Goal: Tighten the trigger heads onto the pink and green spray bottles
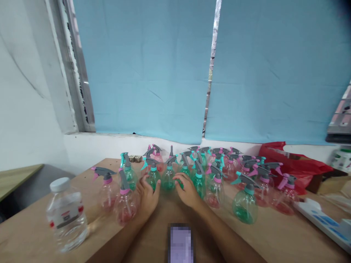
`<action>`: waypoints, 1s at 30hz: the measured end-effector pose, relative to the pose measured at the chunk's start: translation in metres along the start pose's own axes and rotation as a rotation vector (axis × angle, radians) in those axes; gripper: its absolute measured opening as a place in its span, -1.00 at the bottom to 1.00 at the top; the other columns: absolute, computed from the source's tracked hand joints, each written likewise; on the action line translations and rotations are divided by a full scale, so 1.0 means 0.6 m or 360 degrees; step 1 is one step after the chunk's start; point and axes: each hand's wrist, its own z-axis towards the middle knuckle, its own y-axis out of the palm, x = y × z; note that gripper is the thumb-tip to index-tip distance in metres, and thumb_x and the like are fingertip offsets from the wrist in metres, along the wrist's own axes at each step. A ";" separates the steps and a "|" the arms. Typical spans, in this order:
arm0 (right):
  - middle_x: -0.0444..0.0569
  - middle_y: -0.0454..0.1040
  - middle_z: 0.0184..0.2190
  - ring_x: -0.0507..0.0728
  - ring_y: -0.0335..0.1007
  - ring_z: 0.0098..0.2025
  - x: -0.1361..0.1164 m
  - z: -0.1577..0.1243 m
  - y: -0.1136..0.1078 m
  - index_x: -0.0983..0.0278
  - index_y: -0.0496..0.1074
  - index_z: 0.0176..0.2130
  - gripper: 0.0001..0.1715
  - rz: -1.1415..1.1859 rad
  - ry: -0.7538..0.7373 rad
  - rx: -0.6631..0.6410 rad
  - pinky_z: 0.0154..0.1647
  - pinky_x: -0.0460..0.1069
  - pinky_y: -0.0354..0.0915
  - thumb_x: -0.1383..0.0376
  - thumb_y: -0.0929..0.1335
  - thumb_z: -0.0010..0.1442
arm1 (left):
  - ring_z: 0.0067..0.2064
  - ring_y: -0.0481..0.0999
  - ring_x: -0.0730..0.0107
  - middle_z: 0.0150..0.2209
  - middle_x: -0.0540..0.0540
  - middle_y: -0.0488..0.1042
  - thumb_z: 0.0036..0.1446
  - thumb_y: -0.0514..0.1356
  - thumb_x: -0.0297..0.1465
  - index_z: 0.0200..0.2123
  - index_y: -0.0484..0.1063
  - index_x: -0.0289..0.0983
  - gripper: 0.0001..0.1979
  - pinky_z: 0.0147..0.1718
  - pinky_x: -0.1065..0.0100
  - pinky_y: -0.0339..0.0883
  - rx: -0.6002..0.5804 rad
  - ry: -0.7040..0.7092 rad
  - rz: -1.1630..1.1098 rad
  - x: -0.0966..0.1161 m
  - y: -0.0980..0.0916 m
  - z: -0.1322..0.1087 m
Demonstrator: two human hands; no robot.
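Observation:
Many small round spray bottles with grey trigger heads crowd the table, some green with teal collars, others pink. My left hand (pixel 148 193) lies against a green spray bottle (pixel 153 178), fingers spread along its left side and thumb on the right. A second green spray bottle (pixel 168 179) stands between my hands. My right hand (pixel 187 189) is just right of it, fingers bent and apart near its side; whether they touch it I cannot tell. Close to my left wrist stands a pink spray bottle (pixel 125 208). A green spray bottle (pixel 245 206) stands right of my right forearm.
A clear water bottle (pixel 67 215) with a white cap stands at the left. A phone (pixel 181 243) lies at the front edge. To the right are a red bag (pixel 296 168) and a white power strip (pixel 323 223). Blue curtains (pixel 150 73) hang behind.

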 end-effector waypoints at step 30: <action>0.20 0.34 0.15 0.26 0.35 0.14 0.024 -0.017 0.027 0.24 0.07 0.23 -0.38 0.0037 0.0248 0.0023 0.10 0.22 0.34 0.19 0.31 0.27 | 0.14 0.35 0.16 0.12 -0.19 0.22 0.36 0.03 -0.24 0.17 0.19 -0.17 -0.64 0.16 0.06 0.25 -0.0567 0.0451 -0.0568 0.060 -0.010 -0.038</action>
